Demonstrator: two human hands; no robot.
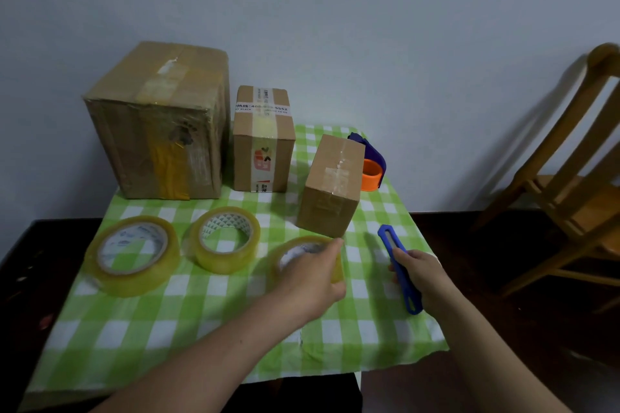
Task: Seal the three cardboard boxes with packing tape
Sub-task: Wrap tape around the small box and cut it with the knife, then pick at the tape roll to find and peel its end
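Note:
Three cardboard boxes stand on the green checked tablecloth (174,322): a large box (157,124) at the back left, a medium box (263,144) with printed tape beside it, and a small box (330,187) tilted to the right of centre. Three clear tape rolls lie in front. My left hand (312,278) grips the rightmost roll (298,253) from above. The other two rolls (132,254) (227,238) lie flat to the left. My right hand (422,275) holds a blue utility knife (399,270) against the cloth.
A purple and orange tape dispenser (372,167) sits behind the small box, partly hidden. A wooden chair (570,177) stands at the right. The table's dark edges show left and right of the cloth; a pale wall is close behind the boxes.

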